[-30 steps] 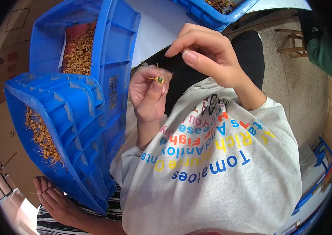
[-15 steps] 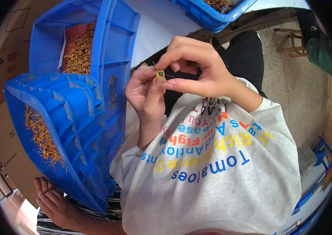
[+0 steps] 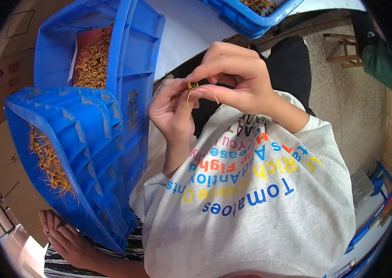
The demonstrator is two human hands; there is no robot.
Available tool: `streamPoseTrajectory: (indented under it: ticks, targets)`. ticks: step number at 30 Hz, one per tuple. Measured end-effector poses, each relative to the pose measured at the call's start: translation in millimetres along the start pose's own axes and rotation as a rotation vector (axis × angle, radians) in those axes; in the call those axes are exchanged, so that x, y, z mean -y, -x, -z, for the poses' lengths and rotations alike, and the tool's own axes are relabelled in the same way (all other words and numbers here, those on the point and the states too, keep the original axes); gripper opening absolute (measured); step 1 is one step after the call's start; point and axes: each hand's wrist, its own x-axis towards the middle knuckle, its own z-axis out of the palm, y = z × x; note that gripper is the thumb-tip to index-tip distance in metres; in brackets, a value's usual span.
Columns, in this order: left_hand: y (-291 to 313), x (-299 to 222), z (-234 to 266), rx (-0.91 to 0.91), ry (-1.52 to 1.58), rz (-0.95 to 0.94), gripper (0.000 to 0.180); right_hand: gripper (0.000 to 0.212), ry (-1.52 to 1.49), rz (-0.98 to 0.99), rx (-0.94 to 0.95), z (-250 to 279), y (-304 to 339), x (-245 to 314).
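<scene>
A small ring-shaped coil of golden wire with a green core sits between the fingertips of both my hands. My left hand pinches it from the left, its thumb just below the ring. From the right, my right hand closes on it with forefinger and thumb; the other fingers are curled. One thin wire end hangs down over my left thumb, and another arcs out over my right thumb. The fingertips partly cover the coil.
At left, a tilted blue bin holds several similar coils; behind it stands another blue bin with more coils. A third blue bin is on the white table. Another person's hand rests at lower left. A wooden stool stands at right.
The coil has turned between my fingers: the wire end that pointed up now hangs down. My right fingertips have come nearer to the ring. The bins have stayed put.
</scene>
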Motion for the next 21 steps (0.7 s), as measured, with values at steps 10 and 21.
streamPoseTrajectory:
  ticks: [10,21]
  targets:
    - [3.2,-8.7,3.7,0.065,0.225,0.285,0.025,0.014,0.051,0.063,0.011,0.1,0.0,1.4]
    - [-5.3,0.9,15.5,0.225,0.567,0.361,0.022,0.013,0.064,0.105,0.047,-0.4,0.8,-3.2]
